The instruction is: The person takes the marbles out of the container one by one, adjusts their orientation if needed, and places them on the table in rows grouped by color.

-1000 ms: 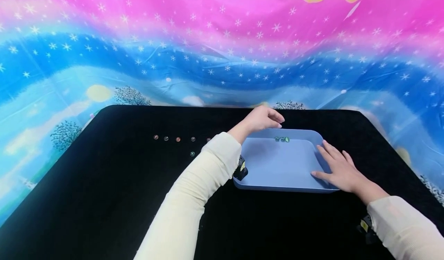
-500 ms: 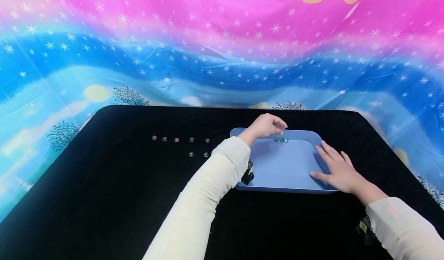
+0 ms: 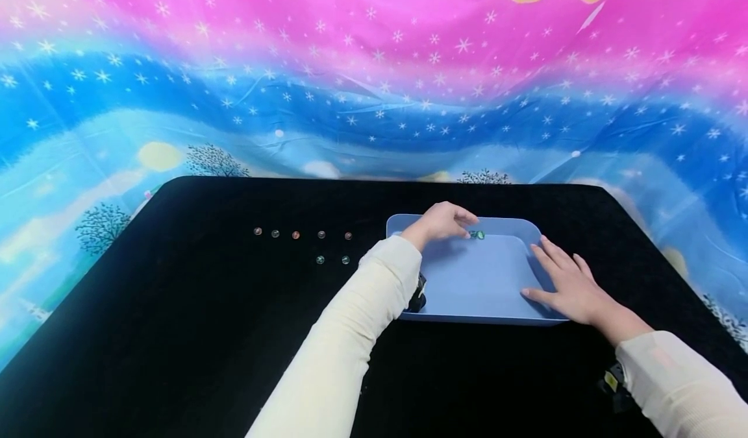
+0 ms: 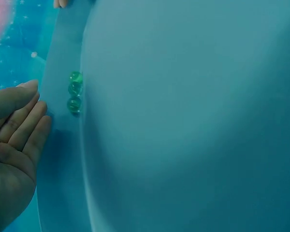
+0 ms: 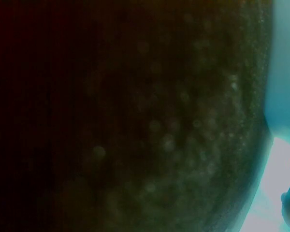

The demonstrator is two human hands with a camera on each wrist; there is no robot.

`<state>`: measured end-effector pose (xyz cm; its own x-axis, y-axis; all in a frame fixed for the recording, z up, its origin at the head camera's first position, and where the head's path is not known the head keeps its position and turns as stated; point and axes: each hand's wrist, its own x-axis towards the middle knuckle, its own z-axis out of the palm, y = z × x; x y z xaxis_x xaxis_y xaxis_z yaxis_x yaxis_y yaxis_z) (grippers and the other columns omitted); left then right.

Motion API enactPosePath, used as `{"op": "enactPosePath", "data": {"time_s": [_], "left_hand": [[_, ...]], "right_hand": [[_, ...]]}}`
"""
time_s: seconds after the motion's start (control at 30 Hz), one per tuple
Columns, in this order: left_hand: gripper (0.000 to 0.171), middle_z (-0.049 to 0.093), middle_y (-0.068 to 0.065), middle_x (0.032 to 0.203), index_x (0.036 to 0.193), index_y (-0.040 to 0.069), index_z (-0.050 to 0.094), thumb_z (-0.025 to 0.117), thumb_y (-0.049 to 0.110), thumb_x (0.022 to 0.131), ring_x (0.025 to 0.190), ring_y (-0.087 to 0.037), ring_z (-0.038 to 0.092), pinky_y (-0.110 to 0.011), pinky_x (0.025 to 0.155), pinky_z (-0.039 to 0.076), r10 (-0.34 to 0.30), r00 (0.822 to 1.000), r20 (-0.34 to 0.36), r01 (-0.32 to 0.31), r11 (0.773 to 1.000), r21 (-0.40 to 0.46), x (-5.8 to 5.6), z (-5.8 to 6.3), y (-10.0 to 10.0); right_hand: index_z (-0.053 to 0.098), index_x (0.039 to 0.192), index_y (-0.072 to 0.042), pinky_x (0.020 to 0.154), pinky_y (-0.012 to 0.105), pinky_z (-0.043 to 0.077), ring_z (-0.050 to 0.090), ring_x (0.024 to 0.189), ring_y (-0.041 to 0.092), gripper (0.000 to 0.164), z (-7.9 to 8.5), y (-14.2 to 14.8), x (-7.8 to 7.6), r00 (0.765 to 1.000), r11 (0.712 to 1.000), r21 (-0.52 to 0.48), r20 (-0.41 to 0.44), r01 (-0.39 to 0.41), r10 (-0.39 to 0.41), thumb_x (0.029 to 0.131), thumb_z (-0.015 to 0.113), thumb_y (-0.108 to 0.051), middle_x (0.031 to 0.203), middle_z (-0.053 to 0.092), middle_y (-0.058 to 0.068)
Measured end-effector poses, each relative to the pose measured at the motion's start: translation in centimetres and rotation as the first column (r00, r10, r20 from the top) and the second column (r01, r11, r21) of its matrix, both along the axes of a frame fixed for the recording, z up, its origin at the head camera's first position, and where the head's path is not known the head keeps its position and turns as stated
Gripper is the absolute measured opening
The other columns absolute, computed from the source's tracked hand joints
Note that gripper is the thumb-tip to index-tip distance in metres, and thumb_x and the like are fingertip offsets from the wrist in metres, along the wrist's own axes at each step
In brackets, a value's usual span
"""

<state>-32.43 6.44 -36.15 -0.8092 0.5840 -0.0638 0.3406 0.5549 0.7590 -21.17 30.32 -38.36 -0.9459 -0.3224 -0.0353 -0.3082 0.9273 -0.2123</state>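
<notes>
- Left hand: fingers loosely bent and released, palm free; I see it over the tray's far wall, just beside the green marbles. Whether it touches the rim, I cannot tell.
- Right hand: fingers straight, spread and released, resting on the tray's right wall, thumb inside it.
- Green marbles, three: my left wrist view has them in a touching line inside the tray, along its far wall.
- Tray, blue, rounded corners: set flat, between the hands.
- Far row: five small glassy marbles, reddish and clear, spaced apart, left of the tray.
- Near row: two greenish marbles, apart, just in front of it.
- Sleeves, pale, one per arm.
- Table, black, beneath everything.
- Backdrop: pink and blue cloth, snowflakes, behind the table.
</notes>
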Motion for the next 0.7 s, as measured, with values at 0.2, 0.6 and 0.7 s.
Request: {"op": "enactPosePath", "data": {"time_s": [0.2, 0.6, 0.7], "left_hand": [[0.035, 0.058, 0.008, 0.109, 0.111, 0.017, 0.060, 0.064, 0.009, 0.077, 0.096, -0.003, 0.053, -0.014, 0.071, 0.042, 0.052, 0.998, 0.029, -0.053, 0.998, 0.018, 0.0, -0.7, -0.1], [0.036, 0.056, 0.008, 0.112, 0.115, 0.018, 0.058, 0.061, 0.010, 0.080, 0.100, -0.004, 0.051, -0.013, 0.067, 0.041, -0.012, 1.000, -0.014, 0.012, 0.999, -0.036, -0.2, -1.4, 0.3], [0.036, 0.056, 0.009, 0.113, 0.115, 0.019, 0.057, 0.061, 0.010, 0.080, 0.101, -0.004, 0.050, -0.013, 0.068, 0.041, -0.023, 1.000, -0.020, 0.022, 0.998, -0.060, -0.2, -1.4, 0.4]], "right_hand": [[0.015, 0.136, 0.004, 0.092, 0.060, -0.002, 0.006, 0.125, 0.040, 0.090, 0.0, 0.1, 0.2, 1.000, 1.000, -0.007, -0.014, -0.008, 0.008, 0.078, 0.051, -0.055, 0.140, 0.000, 0.023], [0.014, 0.136, 0.004, 0.092, 0.060, -0.002, 0.006, 0.125, 0.040, 0.090, 0.0, 0.0, 0.1, 1.000, 1.000, -0.004, -0.010, -0.002, 0.002, 0.078, 0.051, -0.055, 0.140, -0.001, 0.022], [0.014, 0.136, 0.004, 0.092, 0.060, -0.002, 0.005, 0.125, 0.040, 0.090, 0.1, 0.1, 0.1, 1.000, 1.000, -0.003, -0.005, -0.001, 0.001, 0.078, 0.050, -0.055, 0.140, -0.001, 0.023]]}}
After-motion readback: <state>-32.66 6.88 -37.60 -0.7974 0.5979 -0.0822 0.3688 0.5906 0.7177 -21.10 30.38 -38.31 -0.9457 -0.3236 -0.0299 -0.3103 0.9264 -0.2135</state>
